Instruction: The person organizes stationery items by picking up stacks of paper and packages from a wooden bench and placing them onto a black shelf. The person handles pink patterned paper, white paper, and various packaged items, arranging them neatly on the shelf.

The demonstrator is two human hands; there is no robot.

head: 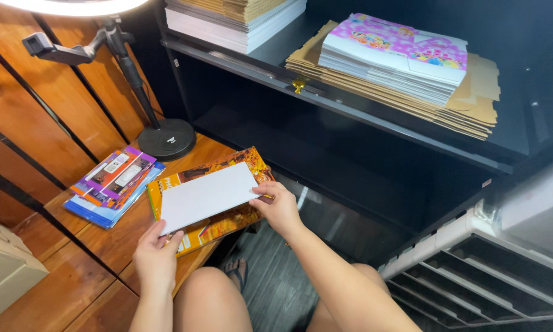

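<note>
The left hand [155, 257] has its grip clamped on the near left corner of a white flat card [207, 195], thumb on top at the corner. The right hand [281, 208] pinches the card's right edge, fingers closed over it. The card lies tilted across a stack of orange and brown printed flat boxes [227, 222], which rests on the wooden worktop [104, 246] and overhangs its near right edge slightly. Left of the stack, just apart from it, sits a smaller pile of purple and blue printed packs [113, 183], angled toward the slatted wood wall. Behind both, the round black base of a lamp stand [167, 139] stands near the worktop's back corner, leaving a bare strip of wood between it and the stack. A brown carton [6, 270] sits at the far left edge. To the right the worktop ends and the floor drops away beside a black shelf unit [350, 110], whose upper shelf carries flat brown cardboard [473, 104] topped with pink printed folded boxes [399, 55]. The person's knees fill the space below the worktop's edge.
</note>
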